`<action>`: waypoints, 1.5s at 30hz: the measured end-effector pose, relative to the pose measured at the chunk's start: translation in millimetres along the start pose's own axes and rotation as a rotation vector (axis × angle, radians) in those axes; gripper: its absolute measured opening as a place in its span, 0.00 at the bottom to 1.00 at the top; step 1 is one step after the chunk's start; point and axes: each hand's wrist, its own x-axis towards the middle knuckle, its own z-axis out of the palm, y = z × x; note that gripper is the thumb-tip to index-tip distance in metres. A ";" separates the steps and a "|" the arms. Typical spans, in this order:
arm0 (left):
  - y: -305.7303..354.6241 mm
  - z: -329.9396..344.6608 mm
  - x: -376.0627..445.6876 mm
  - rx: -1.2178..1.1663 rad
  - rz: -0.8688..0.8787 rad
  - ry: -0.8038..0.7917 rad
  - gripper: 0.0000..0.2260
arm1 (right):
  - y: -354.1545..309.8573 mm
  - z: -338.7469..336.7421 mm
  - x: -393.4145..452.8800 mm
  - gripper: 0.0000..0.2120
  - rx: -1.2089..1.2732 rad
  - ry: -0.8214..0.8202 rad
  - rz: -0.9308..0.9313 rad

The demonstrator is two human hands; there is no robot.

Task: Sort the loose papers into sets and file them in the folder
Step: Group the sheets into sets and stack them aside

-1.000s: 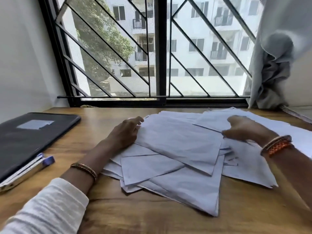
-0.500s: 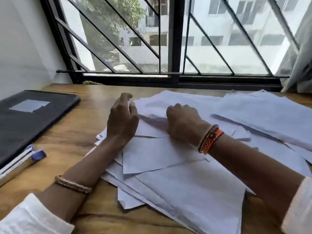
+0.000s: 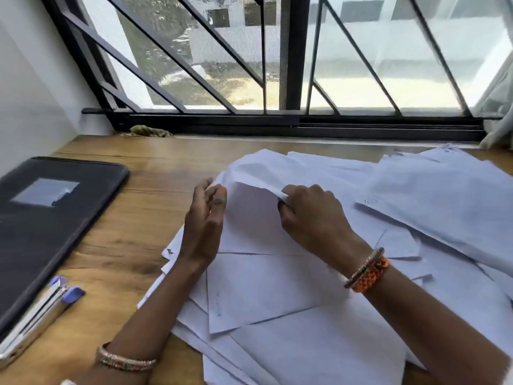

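Nearby: folder (image 3: pixel 52 218), pens (image 3: pixel 41 309) left of papers (image 3: pixel 277 287); right hand (image 3: pixel 313 218) grip pinching sheet (image 3: pixel 249 218), left hand (image 3: pixel 205 226) spread.

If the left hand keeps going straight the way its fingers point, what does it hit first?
Most likely the lifted sheet that the right hand pinches: the left hand points up and away with its fingertips right at that sheet's left edge. Depth is unclear.

Loose white papers (image 3: pixel 319 315) lie fanned and overlapping across the wooden desk, one sheet's edge lifted. A closed black folder (image 3: pixel 50 226) lies flat, well apart at the left.
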 end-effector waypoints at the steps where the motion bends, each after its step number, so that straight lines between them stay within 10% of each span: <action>1: -0.1 0.1 2.7 -0.038 -0.024 -0.006 0.31 | 3.6 -0.4 0.8 0.14 0.086 0.032 0.010; 8: 7.9 13.9 25.0 -0.114 -0.026 -0.194 0.43 | 27.5 -22.2 19.6 0.11 1.090 -0.059 0.220; 12: 28.9 26.0 48.7 -0.277 -0.150 -0.418 0.29 | 46.6 -39.9 17.1 0.10 1.408 -0.120 0.181; 18: 28.1 27.9 60.6 -0.455 0.018 -0.363 0.05 | 75.1 -40.5 10.5 0.13 1.307 0.043 0.137; 30: 24.0 40.6 54.0 -0.449 0.249 -0.211 0.02 | 78.6 -27.4 6.8 0.12 1.131 0.415 0.121; 45: -11.5 55.6 46.9 -0.387 0.275 -0.146 0.03 | 93.8 7.1 -10.9 0.09 1.061 0.430 0.203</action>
